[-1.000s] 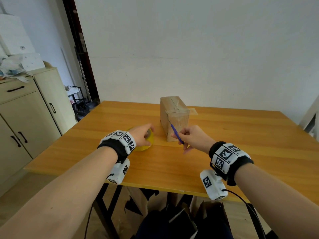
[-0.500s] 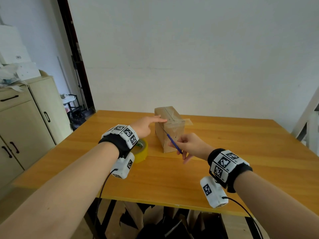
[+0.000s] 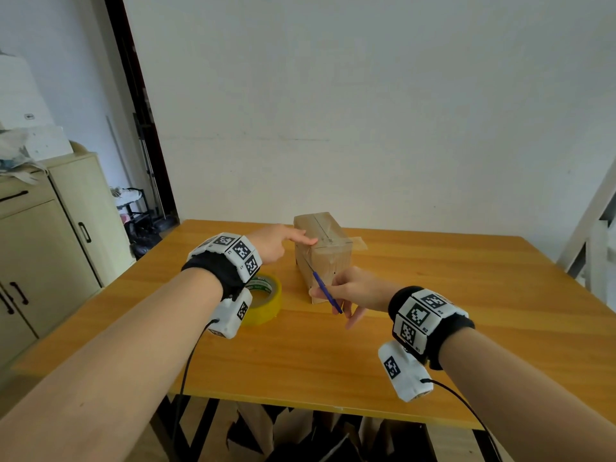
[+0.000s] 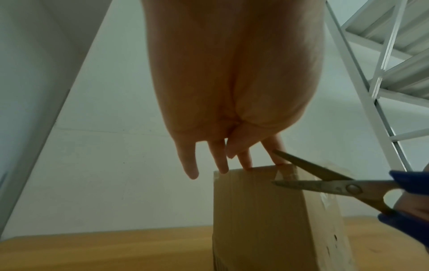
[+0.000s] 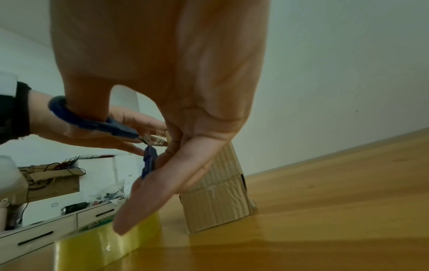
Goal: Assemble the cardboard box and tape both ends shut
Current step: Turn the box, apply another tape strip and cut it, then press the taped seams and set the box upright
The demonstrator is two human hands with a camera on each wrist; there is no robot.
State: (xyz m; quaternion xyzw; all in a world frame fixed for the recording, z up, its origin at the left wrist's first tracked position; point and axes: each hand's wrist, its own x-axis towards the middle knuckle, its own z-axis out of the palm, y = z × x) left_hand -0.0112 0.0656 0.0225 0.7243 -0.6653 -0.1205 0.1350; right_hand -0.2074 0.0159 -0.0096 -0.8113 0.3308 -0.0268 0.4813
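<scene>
Only the left wrist view shows the scissors (image 4: 334, 185) agape; right hand (image 3: 350, 290) grips them, left hand (image 3: 276, 243) flat-fingered on the cardboard box (image 3: 325, 251).

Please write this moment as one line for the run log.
left hand: fingertips on cardboard box top | right hand: grip on blue scissors, blades open at box | tape roll: on table

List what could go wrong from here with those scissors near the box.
The scissors are open with a blade tip right beside the left hand's fingertips on the cardboard box; closing them might nick a finger. The blades could also cut cardboard rather than tape. The tall box, steadied only by straight fingers, may tip.
</scene>
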